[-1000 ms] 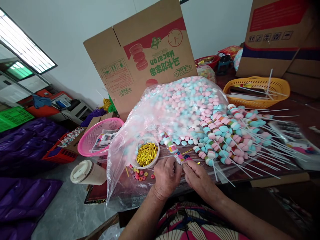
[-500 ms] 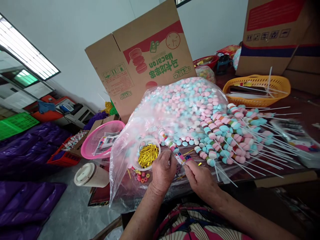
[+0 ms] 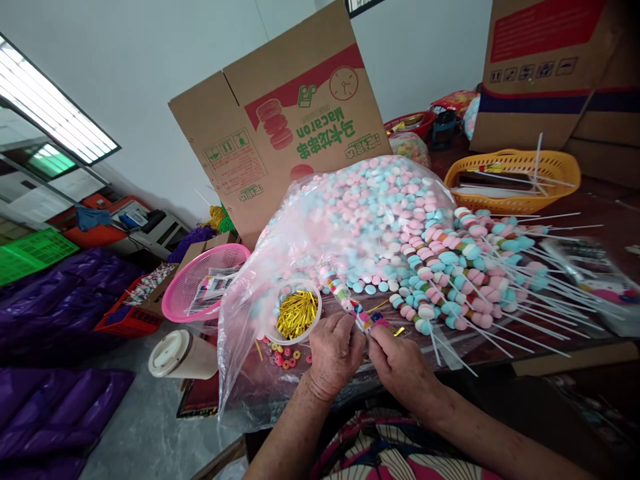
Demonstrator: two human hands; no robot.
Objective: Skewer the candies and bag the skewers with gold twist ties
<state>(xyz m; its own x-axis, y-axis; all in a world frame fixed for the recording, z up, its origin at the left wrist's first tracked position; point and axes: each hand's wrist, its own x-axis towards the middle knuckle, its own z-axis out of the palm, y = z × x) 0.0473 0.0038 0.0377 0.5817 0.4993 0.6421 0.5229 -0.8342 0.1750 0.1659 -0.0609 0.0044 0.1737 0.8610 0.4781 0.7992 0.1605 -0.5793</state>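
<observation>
A candy skewer (image 3: 340,292) in a clear sleeve with a colourful printed end points away from me, its near end between my hands. My left hand (image 3: 336,352) has its fingers curled closed at that near end. Opposite it, my right hand (image 3: 403,365) pinches the sleeve's gathered end with thumb and fingers. The stick inside is hidden by my fingers. Beside my left hand stands a white bowl (image 3: 270,328) of gold twist ties (image 3: 299,313). A loose gold tie (image 3: 399,331) lies just beyond my right hand.
A big clear bag (image 3: 300,227) of pastel candies fills the table's middle. Finished-looking candy skewers (image 3: 460,273) are piled at right, sticks toward me. Behind are a yellow basket (image 3: 565,177) and a cardboard box (image 3: 295,87); at left, a pink basket (image 3: 173,300) and a lidded cup (image 3: 183,353).
My left hand has shifted slightly right and down, closer to my right hand at the sleeve's near end. More of the printed sleeve shows beyond my fingers.
</observation>
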